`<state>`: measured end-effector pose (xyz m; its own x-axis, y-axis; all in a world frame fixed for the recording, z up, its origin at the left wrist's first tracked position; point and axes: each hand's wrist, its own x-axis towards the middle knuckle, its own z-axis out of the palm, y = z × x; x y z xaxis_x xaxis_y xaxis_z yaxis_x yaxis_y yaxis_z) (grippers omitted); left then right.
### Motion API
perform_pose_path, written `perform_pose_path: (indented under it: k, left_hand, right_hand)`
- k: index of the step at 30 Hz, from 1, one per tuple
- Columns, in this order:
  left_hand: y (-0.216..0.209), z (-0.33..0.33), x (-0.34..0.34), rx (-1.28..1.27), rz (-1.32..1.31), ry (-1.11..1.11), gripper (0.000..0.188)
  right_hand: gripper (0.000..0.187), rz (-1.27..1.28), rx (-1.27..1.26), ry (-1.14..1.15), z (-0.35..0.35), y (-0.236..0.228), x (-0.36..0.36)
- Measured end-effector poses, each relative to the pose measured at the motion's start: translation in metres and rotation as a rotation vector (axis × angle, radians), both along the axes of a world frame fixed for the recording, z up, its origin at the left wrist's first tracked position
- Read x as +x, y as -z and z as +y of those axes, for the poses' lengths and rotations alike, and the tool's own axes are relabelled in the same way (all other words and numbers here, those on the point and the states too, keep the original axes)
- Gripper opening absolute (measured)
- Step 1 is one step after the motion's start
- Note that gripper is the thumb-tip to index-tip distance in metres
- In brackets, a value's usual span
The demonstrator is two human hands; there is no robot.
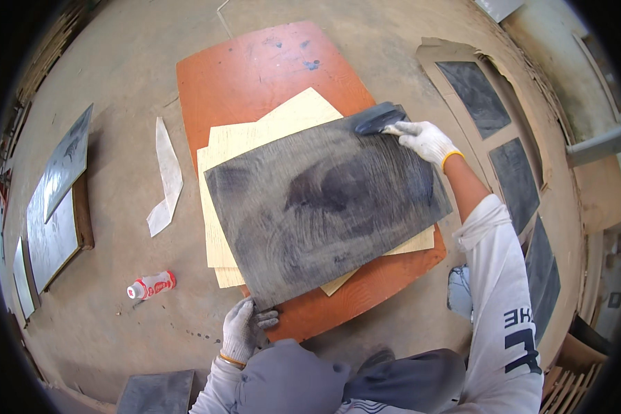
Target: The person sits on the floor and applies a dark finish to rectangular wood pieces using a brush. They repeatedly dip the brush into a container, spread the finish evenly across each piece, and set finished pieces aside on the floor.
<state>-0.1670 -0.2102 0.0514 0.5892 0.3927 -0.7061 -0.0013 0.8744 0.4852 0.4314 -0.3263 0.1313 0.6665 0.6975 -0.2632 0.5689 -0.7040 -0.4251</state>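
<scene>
Centrally, an orange board [269, 69] lies beneath pale sheets [221, 141], with a dark sheet [310, 214] askew on top. The gloved left hand [243, 331] is at the dark sheet's near left corner, whether pinching it I cannot tell; the gloved right hand [428, 143] is clamped on a dark-headed tool [376, 121] near its far right corner. Leftward lies a bottle [153, 284].

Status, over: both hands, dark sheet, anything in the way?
Right hand holds dark tool at far right corner of dark sheet. Left hand at near left corner. Dark sheet askew atop pale sheets. Bottle lying off left.
</scene>
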Motion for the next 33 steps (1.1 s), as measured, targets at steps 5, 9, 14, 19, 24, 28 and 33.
perform_pose_path:
  k: [5,9,14,19,24,28,33]
  left_hand:
    - [0.009,-0.001,0.003,0.019,-0.039,0.039,0.047]
    - [-0.001,0.003,0.001,0.059,0.009,0.003,0.045]
    - [0.007,-0.001,0.011,0.006,-0.093,-0.020,0.043]
    - [0.018,0.000,0.023,-0.070,-0.210,-0.039,0.045]
    - [0.028,0.010,0.028,-0.136,-0.270,-0.071,0.066]
    - [0.031,0.013,0.028,-0.184,-0.328,-0.016,0.079]
    - [0.030,0.014,0.038,-0.201,-0.356,-0.004,0.082]
  right_hand:
    - [0.051,0.007,-0.019,0.080,-0.028,-0.002,-0.001]
    - [0.042,-0.059,0.000,-0.184,-0.030,-0.017,-0.116]
    - [0.032,-0.223,-0.099,-0.367,-0.052,-0.037,-0.269]
    - [0.036,-0.221,-0.111,-0.127,-0.147,-0.031,-0.234]
    - [0.034,-0.249,-0.170,-0.166,-0.083,-0.033,-0.201]
    - [0.032,-0.172,-0.129,-0.322,0.029,-0.013,-0.214]
    - [0.032,-0.140,-0.186,-0.622,0.025,-0.034,-0.252]
